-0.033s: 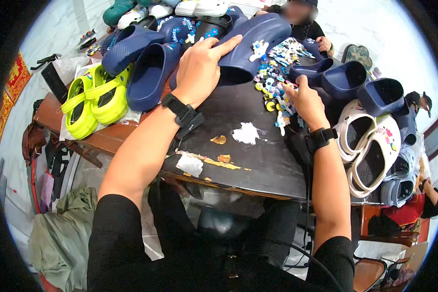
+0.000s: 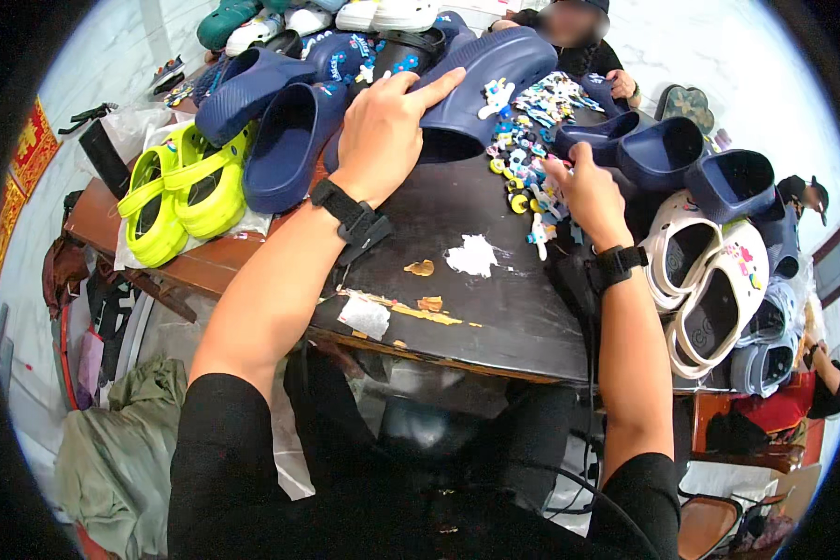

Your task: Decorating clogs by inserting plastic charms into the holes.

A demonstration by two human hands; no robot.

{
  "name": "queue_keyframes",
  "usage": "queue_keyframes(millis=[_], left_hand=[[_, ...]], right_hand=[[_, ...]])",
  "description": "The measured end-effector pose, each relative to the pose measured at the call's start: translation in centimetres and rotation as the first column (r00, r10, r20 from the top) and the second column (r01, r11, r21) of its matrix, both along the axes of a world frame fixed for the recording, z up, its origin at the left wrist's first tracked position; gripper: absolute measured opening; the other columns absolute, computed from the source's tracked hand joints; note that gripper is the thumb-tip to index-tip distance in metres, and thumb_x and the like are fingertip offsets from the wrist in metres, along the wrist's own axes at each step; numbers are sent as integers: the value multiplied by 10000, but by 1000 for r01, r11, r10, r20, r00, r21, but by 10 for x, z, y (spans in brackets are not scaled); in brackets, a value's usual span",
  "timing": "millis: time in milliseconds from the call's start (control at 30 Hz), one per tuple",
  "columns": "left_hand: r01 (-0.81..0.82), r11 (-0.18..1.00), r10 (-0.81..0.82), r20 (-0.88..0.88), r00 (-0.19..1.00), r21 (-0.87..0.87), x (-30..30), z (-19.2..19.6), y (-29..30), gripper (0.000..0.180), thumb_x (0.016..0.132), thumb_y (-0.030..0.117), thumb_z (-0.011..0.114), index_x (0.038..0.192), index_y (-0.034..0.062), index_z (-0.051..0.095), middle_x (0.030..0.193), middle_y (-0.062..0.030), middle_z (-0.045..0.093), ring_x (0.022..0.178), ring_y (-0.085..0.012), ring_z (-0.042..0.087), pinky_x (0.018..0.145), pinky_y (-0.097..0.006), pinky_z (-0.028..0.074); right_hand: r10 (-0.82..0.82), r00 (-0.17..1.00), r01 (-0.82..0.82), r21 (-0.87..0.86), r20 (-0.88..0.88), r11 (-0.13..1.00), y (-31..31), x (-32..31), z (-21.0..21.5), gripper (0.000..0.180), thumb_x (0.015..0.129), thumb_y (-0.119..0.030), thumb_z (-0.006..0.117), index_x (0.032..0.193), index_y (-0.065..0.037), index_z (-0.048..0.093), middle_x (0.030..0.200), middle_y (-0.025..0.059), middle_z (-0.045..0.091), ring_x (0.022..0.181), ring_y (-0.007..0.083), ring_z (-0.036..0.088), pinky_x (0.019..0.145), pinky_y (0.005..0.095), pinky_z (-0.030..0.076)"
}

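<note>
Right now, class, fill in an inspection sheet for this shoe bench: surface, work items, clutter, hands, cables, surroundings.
Surface: dark worn tabletop, chipped, with patches of white and tan residue.
Work items: navy blue foam clog under the left hand; pile of small colourful shoe charms beside it.
Clutter: lime green clogs, more navy clogs, white decorated clogs.
Hands: left hand rests flat on the navy clog; right hand fingers at the charms, grip unclear. Both wrists wear black bands.
Cables: dark cable below the table edge.
Surroundings: another person seated opposite; olive cloth on the floor.
</note>
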State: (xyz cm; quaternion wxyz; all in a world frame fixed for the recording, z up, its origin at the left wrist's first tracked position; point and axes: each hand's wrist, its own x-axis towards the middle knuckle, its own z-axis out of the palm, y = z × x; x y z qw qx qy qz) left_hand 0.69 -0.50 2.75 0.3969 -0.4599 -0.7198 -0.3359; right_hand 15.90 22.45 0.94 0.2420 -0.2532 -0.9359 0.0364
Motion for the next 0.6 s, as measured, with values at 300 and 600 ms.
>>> queue_keyframes(millis=[300,600], left_hand=[[-47,987,6,-259,966,-152,46,3,13,615,767,-26,533,1294,279,612,1070,-158,627,917,-316,611,825,-400,509],[231,970,-231,7,973,-77,42,25,8,778,653,-212,389,1347,94,564,1324,-144,585,1263,-279,521,1077,-351,374]], right_hand=[[71,787,-361,-365,-612,858,-66,-10,25,435,901,-399,672,983,-56,418,714,55,538,621,165,591,512,294,466],[180,507,-589,-187,-843,786,-55,-46,11,236,800,3,462,1033,-26,488,848,213,574,831,416,601,705,486,470]])
